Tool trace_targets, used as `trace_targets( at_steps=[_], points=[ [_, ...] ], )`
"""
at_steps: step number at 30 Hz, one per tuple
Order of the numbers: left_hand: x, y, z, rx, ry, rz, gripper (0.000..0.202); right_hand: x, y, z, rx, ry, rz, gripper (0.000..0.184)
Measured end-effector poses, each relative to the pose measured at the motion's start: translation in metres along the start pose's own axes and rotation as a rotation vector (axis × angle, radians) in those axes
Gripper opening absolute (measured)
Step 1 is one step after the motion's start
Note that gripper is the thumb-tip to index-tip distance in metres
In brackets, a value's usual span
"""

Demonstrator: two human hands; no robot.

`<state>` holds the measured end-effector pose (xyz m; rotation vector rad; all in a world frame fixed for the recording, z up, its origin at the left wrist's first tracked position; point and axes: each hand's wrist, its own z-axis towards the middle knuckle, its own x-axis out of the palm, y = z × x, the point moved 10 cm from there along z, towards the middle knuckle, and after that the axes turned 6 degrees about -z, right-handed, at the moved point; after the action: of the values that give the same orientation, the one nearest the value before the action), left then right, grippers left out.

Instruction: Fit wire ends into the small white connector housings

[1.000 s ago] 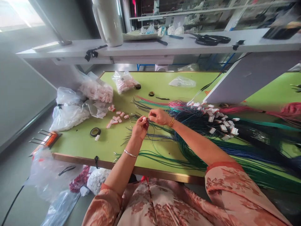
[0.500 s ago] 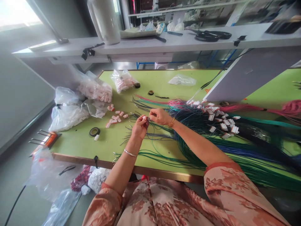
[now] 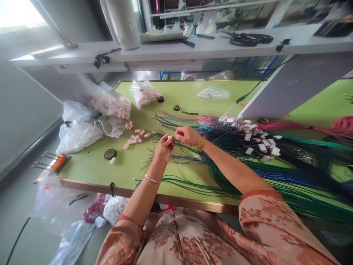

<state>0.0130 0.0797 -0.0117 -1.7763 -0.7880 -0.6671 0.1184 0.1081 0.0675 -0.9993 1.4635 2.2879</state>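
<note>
My left hand (image 3: 163, 149) is closed around a small white connector (image 3: 169, 137) held just above the green table (image 3: 91, 165). My right hand (image 3: 186, 135) pinches a thin dark wire right beside that connector, fingertips nearly touching the left hand. Long green, blue and black wires (image 3: 231, 173) fan out under both forearms. A few loose pink-and-white connectors (image 3: 135, 138) lie to the left of my hands.
Plastic bags of connectors (image 3: 110, 105) are piled at the table's left end. A black tape roll (image 3: 110, 154) lies near the front edge, smaller rolls (image 3: 177, 108) further back. Finished wires with white connectors (image 3: 257, 141) lie on the right. A grey shelf (image 3: 193, 49) hangs overhead.
Both hands stay together at the same spot over the wires. The view has shifted slightly; nothing was picked up or let go.
</note>
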Motion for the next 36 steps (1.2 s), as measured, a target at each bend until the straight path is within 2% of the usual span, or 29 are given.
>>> trace_targets(
  at_steps=[7, 13, 19, 24, 27, 29, 31, 33, 36],
  points=[
    [0.0, -0.006, -0.004, 0.117, -0.044, 0.182, 0.029, 0.005, 0.003, 0.001, -0.022, -0.004, 0.018, 0.018],
    [-0.003, -0.013, 0.001, 0.102, -0.075, 0.186, 0.03, 0.0, 0.008, 0.001, -0.072, -0.021, -0.098, 0.014],
    [-0.004, -0.007, 0.0, 0.086, -0.099, 0.243, 0.031, 0.005, 0.01, 0.0, -0.098, -0.079, -0.183, 0.012],
    [-0.002, -0.013, 0.003, 0.088, -0.117, 0.179, 0.026, 0.004, 0.008, 0.01, -0.083, -0.018, -0.168, 0.013],
    [-0.001, -0.024, 0.008, 0.109, -0.102, 0.127, 0.024, -0.019, -0.009, 0.035, -0.014, -0.06, -0.14, 0.019],
    [-0.003, -0.026, 0.01, 0.102, -0.104, 0.122, 0.023, -0.04, -0.034, 0.059, 0.104, -0.146, -0.2, 0.021],
    [-0.007, -0.024, 0.012, 0.076, -0.106, 0.125, 0.022, -0.051, -0.064, 0.082, 0.256, -0.171, -0.303, 0.017],
    [-0.009, -0.019, 0.013, 0.051, -0.101, 0.124, 0.022, -0.048, -0.093, 0.103, 0.372, -0.128, -0.378, 0.014],
    [-0.013, -0.016, 0.015, 0.043, -0.081, 0.122, 0.024, -0.032, -0.125, 0.125, 0.476, -0.077, -0.458, 0.015]
  ],
)
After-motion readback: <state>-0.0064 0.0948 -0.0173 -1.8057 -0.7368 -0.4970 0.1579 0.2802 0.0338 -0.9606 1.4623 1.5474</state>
